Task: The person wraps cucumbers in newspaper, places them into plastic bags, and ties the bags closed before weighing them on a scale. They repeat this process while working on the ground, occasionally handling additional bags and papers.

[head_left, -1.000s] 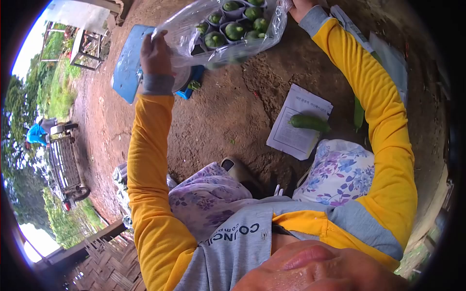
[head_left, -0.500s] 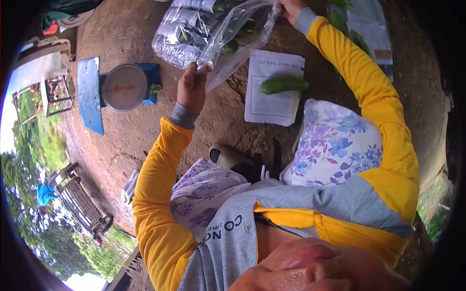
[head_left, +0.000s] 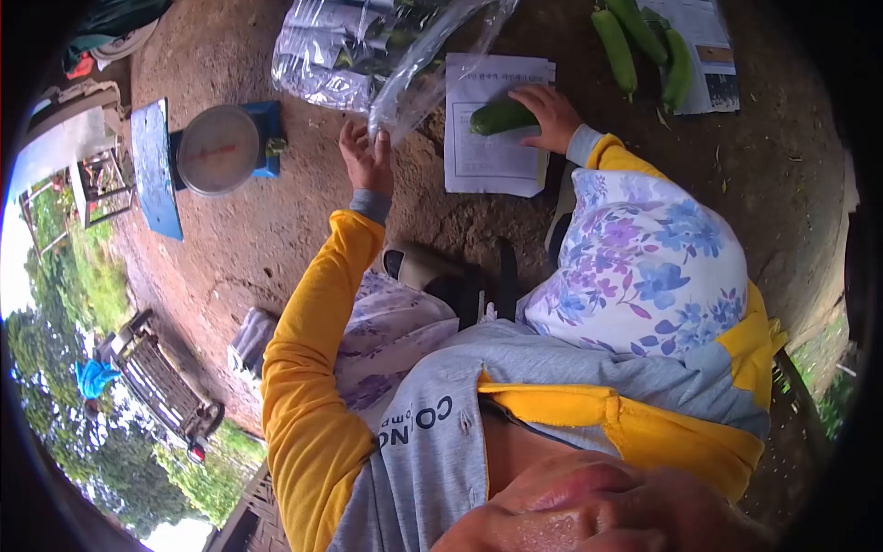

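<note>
A clear plastic bag (head_left: 405,101) lies at the top centre, its loose edge running down to my left hand (head_left: 368,161). The fingers of that hand are apart at the bag's edge, and no firm grip on it shows. Wrapped bundles (head_left: 326,55) fill the bag's left part. On printed sheets of paper (head_left: 497,170) lies a green cucumber-like vegetable (head_left: 501,117). My right hand (head_left: 552,120) is at the right end of this vegetable, with fingers curved over it and thumb below.
Several green vegetables (head_left: 614,51) lie at the upper right, beside and partly on more papers (head_left: 704,55). A round-topped scale (head_left: 219,150) stands on the left near a blue board (head_left: 156,170). My shoes (head_left: 423,267) are on the dirt floor (head_left: 248,239).
My right hand has left the plastic bag's edge and come down to the vegetable on the papers. The bag's opening has sagged. My left hand's fingers have loosened. The view has shifted slightly.
</note>
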`<state>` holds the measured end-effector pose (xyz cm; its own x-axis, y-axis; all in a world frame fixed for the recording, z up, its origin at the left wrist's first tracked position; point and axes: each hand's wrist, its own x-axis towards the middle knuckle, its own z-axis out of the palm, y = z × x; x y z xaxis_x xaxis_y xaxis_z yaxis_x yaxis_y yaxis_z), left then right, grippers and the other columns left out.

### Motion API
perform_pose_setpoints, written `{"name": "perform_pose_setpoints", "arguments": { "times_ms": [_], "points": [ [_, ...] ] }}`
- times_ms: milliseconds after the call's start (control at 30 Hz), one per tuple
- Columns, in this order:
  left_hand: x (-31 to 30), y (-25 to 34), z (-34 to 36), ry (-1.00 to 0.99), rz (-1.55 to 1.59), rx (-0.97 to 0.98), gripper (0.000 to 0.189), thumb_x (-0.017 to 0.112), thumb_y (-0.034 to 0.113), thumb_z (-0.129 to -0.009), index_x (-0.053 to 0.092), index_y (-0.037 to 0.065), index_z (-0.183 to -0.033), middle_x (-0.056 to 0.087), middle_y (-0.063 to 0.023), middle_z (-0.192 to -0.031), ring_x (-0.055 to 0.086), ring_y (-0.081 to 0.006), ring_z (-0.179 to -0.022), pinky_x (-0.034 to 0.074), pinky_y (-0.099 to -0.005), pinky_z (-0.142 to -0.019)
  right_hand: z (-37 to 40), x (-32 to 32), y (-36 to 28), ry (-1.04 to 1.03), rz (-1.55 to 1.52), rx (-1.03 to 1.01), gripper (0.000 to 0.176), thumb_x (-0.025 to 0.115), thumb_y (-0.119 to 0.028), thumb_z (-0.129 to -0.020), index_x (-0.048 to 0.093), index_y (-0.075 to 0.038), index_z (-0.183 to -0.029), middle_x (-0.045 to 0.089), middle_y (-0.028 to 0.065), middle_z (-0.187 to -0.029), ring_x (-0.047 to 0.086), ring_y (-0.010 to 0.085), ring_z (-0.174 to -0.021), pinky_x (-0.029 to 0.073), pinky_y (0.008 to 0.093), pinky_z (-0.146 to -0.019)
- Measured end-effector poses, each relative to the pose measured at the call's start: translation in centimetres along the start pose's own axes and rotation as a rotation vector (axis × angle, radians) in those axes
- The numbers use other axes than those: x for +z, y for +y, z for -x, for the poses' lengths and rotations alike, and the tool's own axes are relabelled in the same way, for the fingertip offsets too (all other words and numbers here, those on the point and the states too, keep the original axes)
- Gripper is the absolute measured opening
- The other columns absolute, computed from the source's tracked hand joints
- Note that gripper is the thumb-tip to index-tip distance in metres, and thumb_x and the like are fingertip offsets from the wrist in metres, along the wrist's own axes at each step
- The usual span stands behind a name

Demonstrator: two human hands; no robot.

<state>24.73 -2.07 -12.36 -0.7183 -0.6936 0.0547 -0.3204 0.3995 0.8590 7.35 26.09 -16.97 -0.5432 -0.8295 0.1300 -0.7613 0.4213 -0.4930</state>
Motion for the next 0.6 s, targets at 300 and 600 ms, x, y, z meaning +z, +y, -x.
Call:
{"name": "perform_pose_setpoints", "arguments": {
  "times_ms": [300,600],
  "points": [
    [4.4,-8.6,12.5,-0.296,-0.196,-0.664,0.053,0.072,0.033,-0.068,0.052,-0.003,-0.101,0.061,-0.0134,-0.089,0.06,-0.0249,-0.082,0.047,-0.0334,-0.076,0.1,3.0,3.4,-0.005,0.046,0.022,0.068,0.069,-0.02,-0.067,0.039,-0.02,-0.128,0.047,0.0066,-0.116,0.043,0.0255,-0.108,0.038,0.0385,-0.089],
    [9.1,-4.8,11.0,-0.2,-0.319,-0.689,0.05,0.075,0.024,-0.065,0.05,-0.003,-0.098,0.061,-0.0133,-0.083,0.06,-0.027,-0.074,0.048,-0.0353,-0.069,0.2,1.0,4.7,-0.072,0.096,-0.009,0.065,0.068,-0.018,-0.069,0.04,-0.019,-0.128,0.047,0.0069,-0.117,0.043,0.0261,-0.109,0.038,0.0384,-0.091]
  ]
}}
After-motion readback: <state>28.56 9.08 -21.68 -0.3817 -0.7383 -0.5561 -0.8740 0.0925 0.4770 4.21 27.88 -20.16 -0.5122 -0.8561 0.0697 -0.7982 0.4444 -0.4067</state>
